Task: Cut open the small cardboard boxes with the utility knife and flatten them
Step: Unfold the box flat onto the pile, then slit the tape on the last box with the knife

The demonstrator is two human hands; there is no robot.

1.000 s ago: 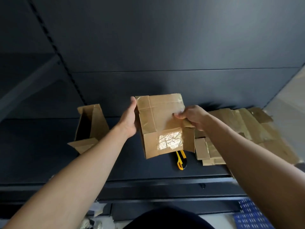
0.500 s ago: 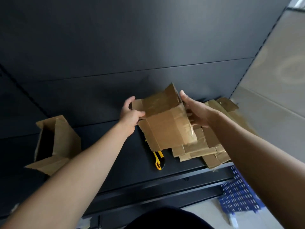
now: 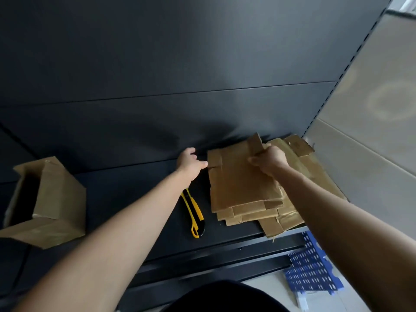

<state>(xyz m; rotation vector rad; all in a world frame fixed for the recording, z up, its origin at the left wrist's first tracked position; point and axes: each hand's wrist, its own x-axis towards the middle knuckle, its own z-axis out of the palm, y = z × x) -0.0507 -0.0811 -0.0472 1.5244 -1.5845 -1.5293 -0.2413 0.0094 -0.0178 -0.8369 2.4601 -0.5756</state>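
Right hand (image 3: 267,161) grips a flap of the flattened box (image 3: 238,183), left hand (image 3: 190,162) loose at its edge; we should press it square onto the pile (image 3: 270,226).

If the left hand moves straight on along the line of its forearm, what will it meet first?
Probably the dark back panel, right behind the left hand. The flattened box lies just beside that line, near the thumb; depth is unclear.
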